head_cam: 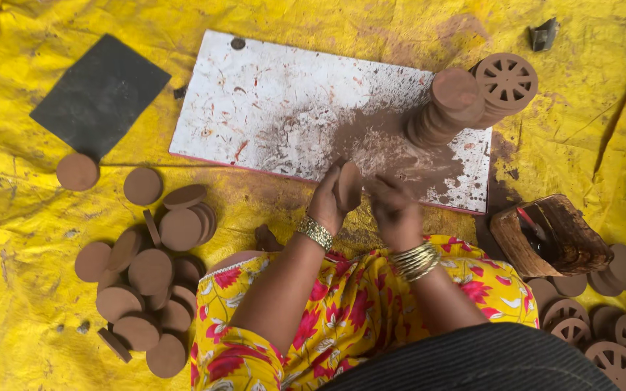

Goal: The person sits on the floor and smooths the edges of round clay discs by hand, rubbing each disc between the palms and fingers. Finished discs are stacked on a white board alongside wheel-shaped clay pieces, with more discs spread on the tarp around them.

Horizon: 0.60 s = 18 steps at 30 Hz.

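Note:
My left hand (325, 203) holds a round brown clay disc (348, 185) upright on its edge, just in front of the white board (255, 108). My right hand (393, 206) is beside the disc with its fingers curled against it; whether it holds a tool is hidden. Both wrists wear gold bangles. Brown clay dust covers the board near the hands.
A leaning stack of plain discs (447, 108) and a stack of spoked wheel discs (505, 83) stand on the board's right end. Several plain discs (150, 271) lie at my left. A dark slate (99, 94), a wooden container (552, 235) and wheel discs (581, 333) sit around.

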Motion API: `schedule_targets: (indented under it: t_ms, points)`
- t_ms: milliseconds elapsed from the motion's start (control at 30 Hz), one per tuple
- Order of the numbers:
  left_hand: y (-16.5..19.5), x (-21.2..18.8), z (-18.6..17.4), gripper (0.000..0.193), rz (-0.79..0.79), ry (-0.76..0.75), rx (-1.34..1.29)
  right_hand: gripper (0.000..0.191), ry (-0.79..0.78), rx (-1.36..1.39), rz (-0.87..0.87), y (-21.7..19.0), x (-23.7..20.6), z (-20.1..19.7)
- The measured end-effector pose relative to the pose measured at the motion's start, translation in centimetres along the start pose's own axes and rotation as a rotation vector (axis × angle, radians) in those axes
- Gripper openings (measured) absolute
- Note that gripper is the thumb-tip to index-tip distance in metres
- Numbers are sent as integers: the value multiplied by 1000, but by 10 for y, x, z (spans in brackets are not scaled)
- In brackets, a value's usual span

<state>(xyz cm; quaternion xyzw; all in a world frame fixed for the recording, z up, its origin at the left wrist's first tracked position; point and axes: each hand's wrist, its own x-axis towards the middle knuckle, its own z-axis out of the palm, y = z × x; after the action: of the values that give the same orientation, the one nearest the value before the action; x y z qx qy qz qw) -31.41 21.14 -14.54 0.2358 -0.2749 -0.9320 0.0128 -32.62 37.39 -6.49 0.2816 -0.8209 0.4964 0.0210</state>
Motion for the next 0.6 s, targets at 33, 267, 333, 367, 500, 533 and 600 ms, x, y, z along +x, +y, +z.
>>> schedule_targets:
  t_ms: [33, 267, 333, 367, 500, 533, 600]
  points:
    - [-2, 2, -2, 55, 8, -47, -46, 43, -43, -54, -97, -8, -8, 7]
    - [-10, 18, -18, 53, -185, 198, -80, 63, -224, -212, -199, -28, -40, 37]
    - [-12, 20, -21, 50, -96, 63, -120, 67, -215, -265, -242, -14, -35, 37]
    - [-14, 21, -21, 49, -50, -7, -141, 69, -209, -292, -266, -6, -29, 35]
    - [-29, 14, -15, 42, -56, 25, -103, 67, -151, -280, -30, 18, -5, 29]
    - [-34, 10, -13, 40, -71, 29, -90, 63, -100, -263, -32, 18, -1, 28]
    - [-35, 8, -10, 39, -80, 33, -97, 64, -219, -357, 163, 9, 0, 30]
